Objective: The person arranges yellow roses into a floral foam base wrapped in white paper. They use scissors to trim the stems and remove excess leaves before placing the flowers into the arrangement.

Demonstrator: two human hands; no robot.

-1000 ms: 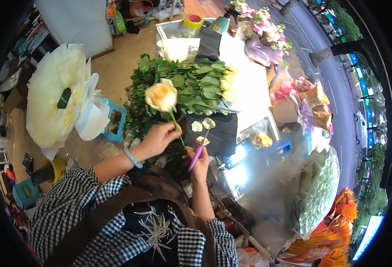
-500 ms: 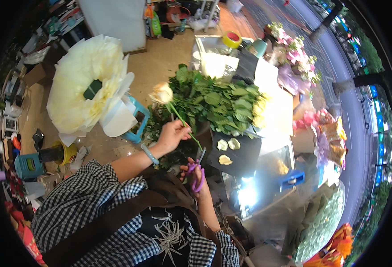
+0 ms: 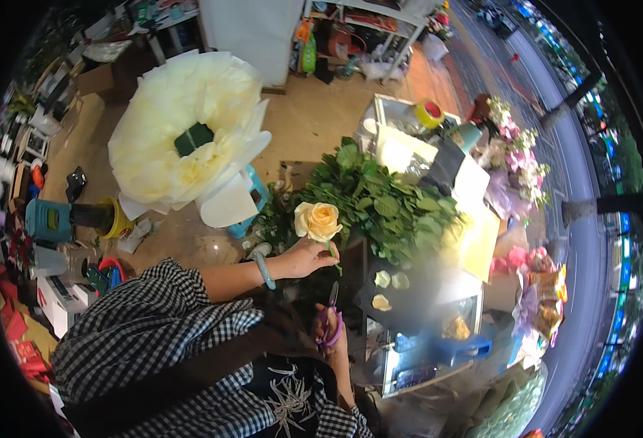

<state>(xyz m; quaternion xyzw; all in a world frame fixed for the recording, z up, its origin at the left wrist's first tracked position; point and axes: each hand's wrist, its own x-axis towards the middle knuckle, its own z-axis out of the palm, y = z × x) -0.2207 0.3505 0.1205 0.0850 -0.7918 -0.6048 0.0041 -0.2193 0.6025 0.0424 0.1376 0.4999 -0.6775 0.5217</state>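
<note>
My left hand pinches the green stem of a peach-cream rose just below its bloom. The open bloom faces up, and a short piece of stem shows under my fingers. Closer to my body, my right hand grips purple-handled scissors with the blades pointing away from me. Their tips are apart from the stem. Beyond my left hand lies a thick heap of leafy green stems. Several loose pale petals rest on a black sheet to the right of the scissors.
A big pale-yellow ruffled paper wrap stands on a blue stool at the left. On the glass-topped table are a tape roll and a blue tape dispenser. Pink-and-white flowers line the right side.
The view has swung, so the surroundings sit farther right and lower. My left hand has turned the rose's bloom upward. The scissors, earlier at the stem's lower end, are now apart from it.
</note>
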